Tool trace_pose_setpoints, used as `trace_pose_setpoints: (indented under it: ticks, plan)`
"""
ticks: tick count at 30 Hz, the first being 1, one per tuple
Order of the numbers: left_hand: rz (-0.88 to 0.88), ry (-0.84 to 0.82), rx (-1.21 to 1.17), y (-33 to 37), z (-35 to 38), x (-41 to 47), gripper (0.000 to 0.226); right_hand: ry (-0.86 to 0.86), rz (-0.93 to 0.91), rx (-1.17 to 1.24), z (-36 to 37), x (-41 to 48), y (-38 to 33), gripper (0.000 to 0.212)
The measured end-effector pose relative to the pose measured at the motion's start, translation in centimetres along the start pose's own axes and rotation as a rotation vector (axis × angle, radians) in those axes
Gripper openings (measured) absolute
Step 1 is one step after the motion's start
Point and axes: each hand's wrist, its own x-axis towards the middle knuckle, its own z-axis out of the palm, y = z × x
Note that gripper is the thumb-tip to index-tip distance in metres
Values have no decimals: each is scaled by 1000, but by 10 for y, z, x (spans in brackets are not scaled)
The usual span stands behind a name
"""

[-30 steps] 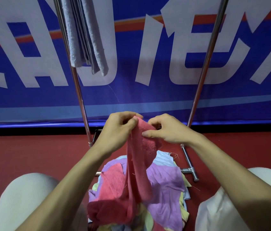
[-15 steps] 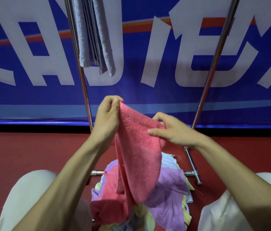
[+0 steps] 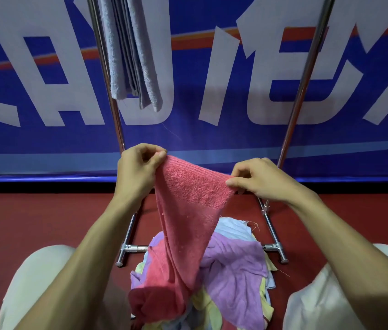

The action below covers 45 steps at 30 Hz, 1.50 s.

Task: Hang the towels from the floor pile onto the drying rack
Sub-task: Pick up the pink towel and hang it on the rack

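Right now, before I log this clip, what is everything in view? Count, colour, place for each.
pink towel: one, pink, stretched between both hands, lower end trailing into the pile
towel pile: one, purple, yellow, pale blue and pink, on the floor between the rack's feet
hung towels: several, grey-blue, by the rack's left upright, top of frame
drying rack: one, silver, before the banner
banner: one, blue with white letters, behind the rack
floor: one, red, below the banner
knees: two, cream trousers, bottom corners
left hand: one, pinching the pink towel's top left corner
right hand: one, pinching its top right corner
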Motion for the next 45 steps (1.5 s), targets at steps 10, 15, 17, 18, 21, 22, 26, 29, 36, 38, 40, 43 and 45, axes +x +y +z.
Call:
trace_pose_setpoints:
  ticks: [10,15,17,18,21,22,26,29,36,38,40,43,45]
  plan:
    - [194,46,188,9,1,-5,20,516,-19,412,-12,7,-1,20]
    - [219,-31,341,8,5,-8,21,428,17,31,-5,5,-2,13]
    - [218,-43,357,7,8,-8,19,462,41,50,-4,4,-5,9]
    - [218,-37,345,8,8,-8,17,503,41,69,-5,5,-6,8]
    - [239,-4,298,9,9,-7,13,610,35,145,-8,6,-9,5]
    - [245,5,286,10,9,-8,12,613,47,178,-7,7,-9,5]
    - [247,26,254,9,9,-8,11,596,90,284,1,13,-8,6]
    - [242,40,236,9,7,-7,12,648,37,280,4,12,-10,8]
    - [375,13,259,54,-3,9,21,796,-28,313,-34,18,-36,12]
    - [412,34,259,82,-14,25,23,848,-74,299,-62,23,-59,11]
    - [430,53,250,107,-29,40,23,871,-109,283,-88,27,-81,12]
    - [435,61,239,143,-53,57,24,885,-156,222,-119,27,-110,15]
    - [440,51,218,165,-69,63,23,888,-191,203,-135,24,-129,15]
